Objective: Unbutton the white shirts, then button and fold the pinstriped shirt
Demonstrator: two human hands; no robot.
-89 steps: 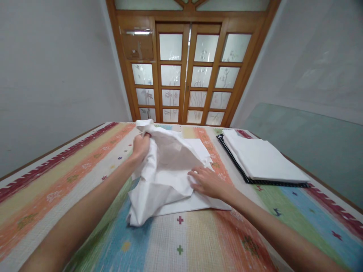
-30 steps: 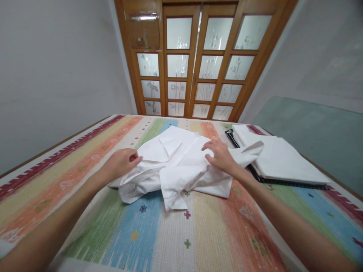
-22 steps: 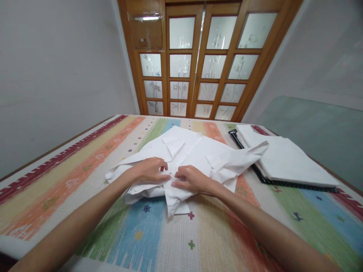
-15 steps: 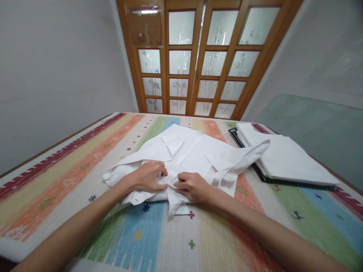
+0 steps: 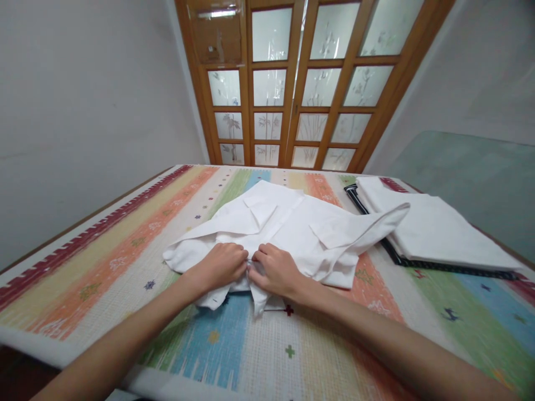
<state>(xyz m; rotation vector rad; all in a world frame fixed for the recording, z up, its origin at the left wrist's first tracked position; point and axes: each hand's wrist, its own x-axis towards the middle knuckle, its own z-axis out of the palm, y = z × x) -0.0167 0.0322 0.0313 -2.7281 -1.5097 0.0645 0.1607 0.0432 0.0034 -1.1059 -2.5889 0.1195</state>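
Note:
A white shirt point(image 5: 288, 214) lies spread on the table, its collar end toward me and a sleeve sticking out to the right. My left hand point(image 5: 225, 264) is closed on the shirt's near edge, around the collar. Close beside it, my right hand point(image 5: 273, 270) pinches the same edge, fingers curled over the cloth. Both hands nearly meet at the middle of the shirt. Loose collar flaps hang below them toward the table's front. The exact bit of cloth between the fingertips is hidden.
A striped, patterned tablecloth point(image 5: 213, 340) covers the table. To the right lies a stack of folded white cloth point(image 5: 434, 228) with a black striped piece point(image 5: 388, 250) beneath it. Behind the table stand wooden doors with glass panes point(image 5: 288, 89); a pale green board point(image 5: 468, 172) leans at the right.
Both hands have closed more tightly on the collar edge and drawn nearer each other. The near flaps have shifted slightly. The whole view has moved a little.

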